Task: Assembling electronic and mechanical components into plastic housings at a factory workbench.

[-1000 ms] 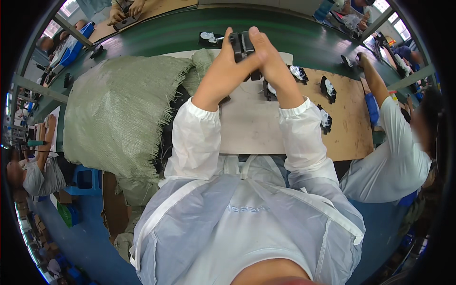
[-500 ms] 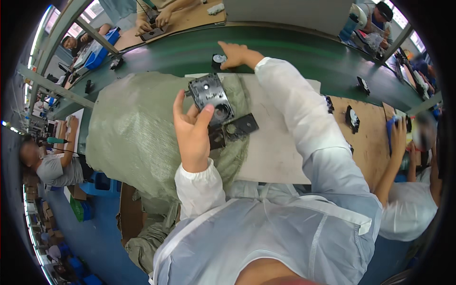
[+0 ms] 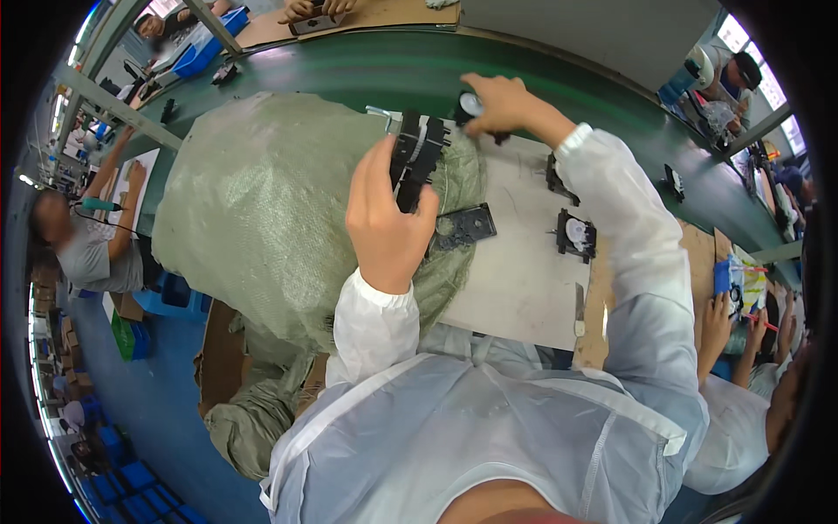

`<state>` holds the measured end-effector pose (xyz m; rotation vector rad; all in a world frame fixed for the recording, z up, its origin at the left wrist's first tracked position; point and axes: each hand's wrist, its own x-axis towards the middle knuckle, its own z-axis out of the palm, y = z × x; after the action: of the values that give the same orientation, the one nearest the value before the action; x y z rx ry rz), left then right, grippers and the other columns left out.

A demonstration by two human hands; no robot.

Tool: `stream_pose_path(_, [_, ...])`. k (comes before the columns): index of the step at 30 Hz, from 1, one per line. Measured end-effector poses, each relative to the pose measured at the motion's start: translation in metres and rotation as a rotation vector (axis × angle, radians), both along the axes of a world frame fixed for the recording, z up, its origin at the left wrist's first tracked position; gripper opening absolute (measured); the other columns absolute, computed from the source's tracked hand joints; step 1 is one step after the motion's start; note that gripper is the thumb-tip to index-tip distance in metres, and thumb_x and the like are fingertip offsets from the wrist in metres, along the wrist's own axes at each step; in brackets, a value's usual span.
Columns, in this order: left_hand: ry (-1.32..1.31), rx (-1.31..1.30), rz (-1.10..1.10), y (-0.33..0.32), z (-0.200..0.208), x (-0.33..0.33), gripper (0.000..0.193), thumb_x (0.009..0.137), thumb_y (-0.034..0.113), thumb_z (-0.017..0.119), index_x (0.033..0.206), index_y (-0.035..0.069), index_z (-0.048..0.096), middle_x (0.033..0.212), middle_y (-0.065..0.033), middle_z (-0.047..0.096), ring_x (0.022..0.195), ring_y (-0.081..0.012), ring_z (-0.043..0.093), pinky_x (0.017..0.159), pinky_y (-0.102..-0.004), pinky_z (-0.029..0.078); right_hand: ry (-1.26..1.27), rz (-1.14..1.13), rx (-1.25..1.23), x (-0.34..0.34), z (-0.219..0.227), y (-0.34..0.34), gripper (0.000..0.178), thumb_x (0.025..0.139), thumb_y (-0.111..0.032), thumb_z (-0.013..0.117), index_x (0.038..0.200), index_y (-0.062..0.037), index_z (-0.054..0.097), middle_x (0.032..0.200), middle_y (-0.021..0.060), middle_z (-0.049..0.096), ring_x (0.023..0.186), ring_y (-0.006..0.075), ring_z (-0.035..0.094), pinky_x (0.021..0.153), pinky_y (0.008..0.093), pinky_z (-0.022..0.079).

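Observation:
My left hand (image 3: 384,223) grips a black plastic housing (image 3: 421,157), turned edge-on, with small pegs along its right side. Its fingers wrap the left side and the thumb presses from the lower right. Farther out, over the green belt's near edge, my right hand (image 3: 513,106) has its thumb and forefinger around a small black part with a white disc (image 3: 470,106). The palm side is hidden. Below the housing, a flat black plate (image 3: 467,224) rests on the edge of a green woven sack (image 3: 253,201).
Black parts with white discs (image 3: 577,234) lie on the pale board (image 3: 524,288), by my right forearm. The green conveyor belt (image 3: 375,74) runs across the far side, carrying another black part (image 3: 673,182). Other people work around it. A metal post (image 3: 122,109) stands left.
The housing in my left hand has turned from its broad face to its edge. My right hand and the disc part have shifted right. More parts show on the board as my view moved.

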<state>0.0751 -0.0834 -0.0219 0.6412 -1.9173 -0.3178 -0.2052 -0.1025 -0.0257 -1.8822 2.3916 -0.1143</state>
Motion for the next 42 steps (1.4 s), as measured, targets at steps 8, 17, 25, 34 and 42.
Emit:
stream_pose_path(8, [0.264,0.31,-0.327,0.014,0.009,-0.024,0.054,0.073,0.0,0.07,0.124,-0.005,0.054,0.108,-0.0181,0.066,0.083,-0.0249,0.065,0.074,-0.0311,0.054,-0.052,0.063,-0.138,0.01,-0.009,0.075,0.07,0.079,-0.039,0.074,0.139,-0.0105,0.051,0.114,0.0096,0.07,0.106,0.0305,0.065,0.097,0.0462,0.04])
stream_pose_path(17, [0.504,0.737,-0.721,0.015,0.024,-0.073,0.046,0.078,0.004,0.072,0.119,-0.008,0.054,0.102,-0.0187,0.067,0.083,-0.0201,0.065,0.071,-0.028,0.054,-1.448,0.224,-0.486,0.029,0.066,0.104,0.051,0.095,-0.035,0.064,0.135,-0.0041,0.056,0.115,0.0135,0.068,0.097,0.0221,0.067,0.091,0.0343,0.05])
stream_pose_path(25, [0.247,0.652,-0.621,0.008,0.045,-0.086,0.043,0.078,0.004,0.074,0.115,-0.009,0.056,0.097,-0.019,0.069,0.081,-0.0197,0.066,0.07,-0.0273,0.054,-1.315,0.242,-0.665,0.024,0.062,0.108,0.041,0.098,-0.028,0.063,0.13,-0.0016,0.06,0.112,0.0127,0.068,0.094,0.0177,0.066,0.082,0.0275,0.055])
stream_pose_path(34, [0.217,0.54,-0.603,-0.045,0.021,-0.128,0.047,0.07,0.011,0.083,0.106,-0.012,0.063,0.094,-0.0211,0.069,0.078,-0.0222,0.065,0.071,-0.0282,0.054,-1.34,0.085,-0.824,0.006,0.042,0.081,0.031,0.098,-0.018,0.062,0.122,0.0012,0.065,0.098,0.009,0.07,0.084,0.0146,0.067,0.08,0.028,0.057])
stream_pose_path(42, [-0.212,0.765,-0.488,-0.156,0.0,-0.218,0.055,0.07,0.023,0.088,0.107,-0.012,0.068,0.093,-0.0171,0.071,0.079,-0.0197,0.067,0.074,-0.0297,0.054,-0.846,-0.31,-0.5,0.008,0.016,0.059,0.037,0.089,-0.024,0.06,0.113,0.0047,0.064,0.107,0.0218,0.067,0.087,0.0338,0.065,0.082,0.0409,0.053])
